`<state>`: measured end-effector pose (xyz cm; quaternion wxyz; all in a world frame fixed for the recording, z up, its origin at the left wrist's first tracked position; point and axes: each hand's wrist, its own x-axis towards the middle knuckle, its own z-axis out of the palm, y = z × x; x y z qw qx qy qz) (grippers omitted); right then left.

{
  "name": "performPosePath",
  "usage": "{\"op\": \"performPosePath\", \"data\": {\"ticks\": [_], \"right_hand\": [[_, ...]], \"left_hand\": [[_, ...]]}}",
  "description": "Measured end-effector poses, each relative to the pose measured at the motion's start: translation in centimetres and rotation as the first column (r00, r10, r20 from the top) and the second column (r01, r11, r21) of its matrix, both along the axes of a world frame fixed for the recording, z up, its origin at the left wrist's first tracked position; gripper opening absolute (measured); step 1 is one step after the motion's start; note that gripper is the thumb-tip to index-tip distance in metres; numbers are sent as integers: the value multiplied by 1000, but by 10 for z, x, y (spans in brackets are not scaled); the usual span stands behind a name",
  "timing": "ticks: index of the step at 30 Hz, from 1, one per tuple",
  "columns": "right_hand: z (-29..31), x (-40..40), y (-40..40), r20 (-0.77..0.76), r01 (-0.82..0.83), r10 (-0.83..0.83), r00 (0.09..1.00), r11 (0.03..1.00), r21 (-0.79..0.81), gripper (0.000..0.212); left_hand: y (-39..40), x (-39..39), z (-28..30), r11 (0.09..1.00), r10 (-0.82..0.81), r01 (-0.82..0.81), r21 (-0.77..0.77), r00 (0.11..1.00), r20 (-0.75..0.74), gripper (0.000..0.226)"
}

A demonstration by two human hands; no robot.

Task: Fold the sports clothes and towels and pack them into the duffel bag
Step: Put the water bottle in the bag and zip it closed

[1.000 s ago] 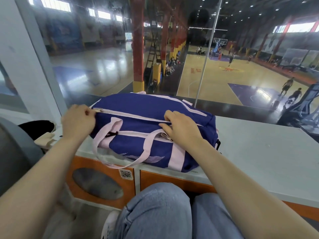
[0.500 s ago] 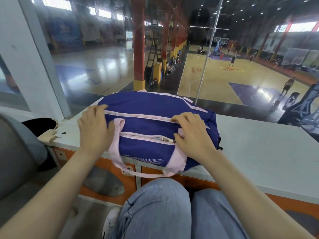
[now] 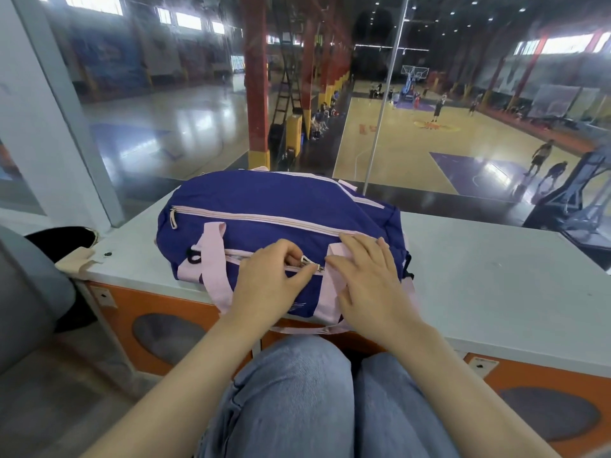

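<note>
A blue duffel bag [image 3: 264, 206] with pale pink straps and zipper tape lies on the white counter [image 3: 496, 276] in front of me. Its long top zipper is closed, the pull [image 3: 173, 217] at the left end. My left hand [image 3: 269, 285] rests on the bag's front and pinches the white pull of the front pocket zipper [image 3: 305, 261]. My right hand [image 3: 367, 279] lies flat on the bag's right front, fingers spread, pressing the fabric beside that zipper. No clothes or towels are in sight.
The counter has orange fronts [image 3: 165, 325] below and a glass wall behind, overlooking a basketball court. A beige cloth item [image 3: 76, 262] and a black one [image 3: 62, 236] sit at the counter's left end. My knees in jeans [image 3: 297, 391] are under the edge.
My left hand has moved from the bag's left end to the front pocket zipper and taken its pull. My right hand has slid down the bag's front. The bag has shifted slightly.
</note>
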<state>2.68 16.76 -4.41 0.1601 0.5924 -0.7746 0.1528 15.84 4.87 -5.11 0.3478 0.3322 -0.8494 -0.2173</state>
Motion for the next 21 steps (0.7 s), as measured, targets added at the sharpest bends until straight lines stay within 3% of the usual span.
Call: {"op": "performPosePath", "data": {"ticks": [4, 9, 13, 18, 21], "right_hand": [[-14, 6, 2, -7, 0, 0, 1000, 1000, -15, 54], [-15, 0, -4, 55, -4, 10, 998, 993, -120, 35], [-15, -1, -13, -10, 64, -65, 998, 996, -58, 38], [-15, 2, -15, -36, 36, -38, 999, 998, -57, 37], [-13, 0, -16, -2, -40, 40, 999, 998, -51, 42]], "left_hand": [[5, -8, -3, 1000, 21, -21, 8, 999, 26, 15], [8, -11, -8, 989, 61, -40, -141, 987, 149, 17], [7, -11, -6, 982, 45, -4, -188, 976, 214, 16], [4, -8, -7, 971, 15, 21, -237, 988, 151, 4], [0, -6, -8, 974, 35, -8, -226, 993, 115, 10]]}}
